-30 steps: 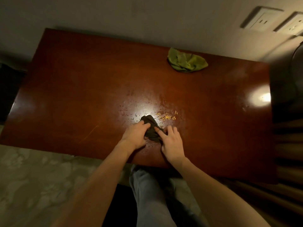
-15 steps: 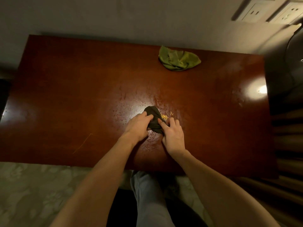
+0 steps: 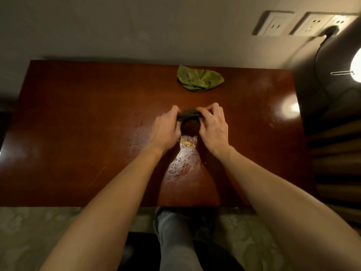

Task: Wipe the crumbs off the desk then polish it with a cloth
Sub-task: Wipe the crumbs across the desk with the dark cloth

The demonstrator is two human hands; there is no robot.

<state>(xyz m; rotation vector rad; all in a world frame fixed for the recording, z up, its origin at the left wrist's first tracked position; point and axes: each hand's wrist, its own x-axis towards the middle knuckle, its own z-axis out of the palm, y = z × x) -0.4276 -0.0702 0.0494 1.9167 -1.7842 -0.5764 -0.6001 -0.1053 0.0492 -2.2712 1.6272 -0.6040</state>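
Both hands hold a dark cloth [image 3: 189, 114] stretched between them above the reddish wooden desk [image 3: 78, 118]: the left hand [image 3: 166, 128] grips one end, the right hand [image 3: 214, 127] pinches the other. A small heap of yellow crumbs [image 3: 187, 143] lies on the desk between the wrists. A crumpled green cloth [image 3: 200, 78] rests near the far edge, below two wall sockets [image 3: 273, 23].

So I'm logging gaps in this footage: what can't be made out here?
Head view:
Dark cloth: ends hidden inside the left hand and right hand gripping it.
Crumbs: too small, washed by glare, to count.
Desk: near edge partly covered by forearms.
Lamp: cut off by right edge.
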